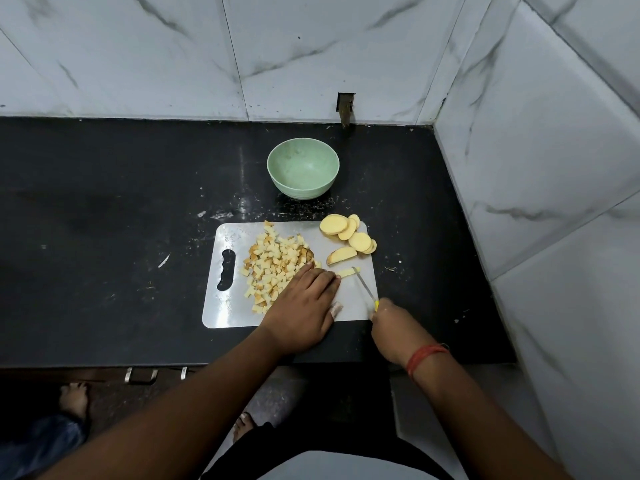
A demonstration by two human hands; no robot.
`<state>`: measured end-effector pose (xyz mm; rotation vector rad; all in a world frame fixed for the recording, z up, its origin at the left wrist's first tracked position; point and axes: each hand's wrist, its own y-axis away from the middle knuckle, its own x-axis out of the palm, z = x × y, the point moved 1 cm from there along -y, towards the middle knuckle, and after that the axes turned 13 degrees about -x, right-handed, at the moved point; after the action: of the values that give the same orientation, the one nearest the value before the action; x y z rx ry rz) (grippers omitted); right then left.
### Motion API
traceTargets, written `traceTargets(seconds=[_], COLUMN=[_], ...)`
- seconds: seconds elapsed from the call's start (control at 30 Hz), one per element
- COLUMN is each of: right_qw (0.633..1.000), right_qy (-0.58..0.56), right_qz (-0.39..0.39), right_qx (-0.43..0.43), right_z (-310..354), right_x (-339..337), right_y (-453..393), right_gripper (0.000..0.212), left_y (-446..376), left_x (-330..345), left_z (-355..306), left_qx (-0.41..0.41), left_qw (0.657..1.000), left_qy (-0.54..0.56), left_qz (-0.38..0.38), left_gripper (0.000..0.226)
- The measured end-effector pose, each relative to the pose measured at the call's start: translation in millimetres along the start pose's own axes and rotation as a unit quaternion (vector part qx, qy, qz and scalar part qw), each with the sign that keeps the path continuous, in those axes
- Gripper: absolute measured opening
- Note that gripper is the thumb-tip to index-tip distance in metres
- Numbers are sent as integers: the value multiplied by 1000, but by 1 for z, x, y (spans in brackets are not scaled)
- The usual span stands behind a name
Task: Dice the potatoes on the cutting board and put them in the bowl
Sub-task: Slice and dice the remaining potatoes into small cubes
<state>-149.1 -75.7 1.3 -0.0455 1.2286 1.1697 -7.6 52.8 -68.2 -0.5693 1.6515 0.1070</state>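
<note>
Dicing on the worktop (104,237) | cutting board (221,313) near front edge, diced potatoes (273,265) heaped left, slices (349,233) at far right corner | bowl (303,168) behind, empty | left hand (304,306) flat, steadying strip (348,272) | right hand (394,327) clamped on knife (363,284).

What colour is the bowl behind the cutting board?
The bowl is pale green, seen in the head view.

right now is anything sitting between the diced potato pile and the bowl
Nothing visible does. The green bowl stands empty on the black counter, just beyond the cutting board's far edge, with only bare counter between it and the diced potato pile. The potato slices lie off to the right.
</note>
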Motion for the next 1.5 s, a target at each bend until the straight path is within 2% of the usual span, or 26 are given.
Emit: traceTargets(seconds=[0.07,0.4,0.53,0.77,0.87,1.0,1.2,1.37,1.5], right_qw=[1000,997,999,1000,1000,998,1000,999,999], right_qy=[2,-13,-3,-8,-14,-7,11,33,9], right_qz=[-5,-62,-22,-9,-1,-59,-23,9,-16], right_qx=[-4,-42,-23,-5,-1,-26,-11,-35,-35], right_z=[-6,-1,6,2,-2,-1,11,2,1], right_x=[4,-2,1,10,10,5,7,9,4], right_y=[4,15,5,10,15,19,-1,12,21], right_gripper=[10,2,19,17,36,18,30,28,21], left_y=[-1,-1,-1,-1,-1,-1,-2,-1,-1], left_x=[-1,-1,-1,-2,-2,-2,-1,-2,-4], left_z=[0,0,0,-2,-2,-1,-1,-2,-1], left_qx=[0,-2,0,3,3,3,-1,-6,-2], left_qw=[1000,1000,1000,1000,1000,1000,1000,1000,1000], left_qy=[0,-1,1,0,1,1,3,-1,4], left_qz=[-2,-3,-4,-5,-7,-4,0,3,-9], left_gripper=[53,53,53,53,53,53,53,53,53])
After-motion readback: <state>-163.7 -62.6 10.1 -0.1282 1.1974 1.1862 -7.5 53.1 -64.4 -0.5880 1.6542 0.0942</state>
